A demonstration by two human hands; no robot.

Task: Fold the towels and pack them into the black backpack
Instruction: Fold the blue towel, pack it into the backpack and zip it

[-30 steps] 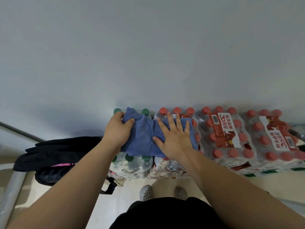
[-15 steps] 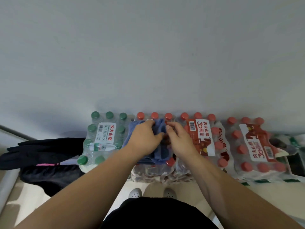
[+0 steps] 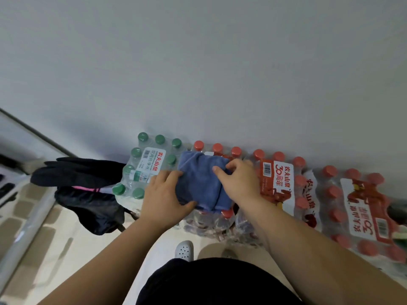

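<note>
Plain pale grey wall [image 3: 198, 62] across 9 to 3 o'clock, beige patterned floor [image 3: 66, 243] at 8 o'clock, soft even light

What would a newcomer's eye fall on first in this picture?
A folded blue towel, gripped by the left hand and right hand, lies on the red-capped bottle packs against the wall. A green-capped pack stands left of it, and the black backpack sits further left.
</note>
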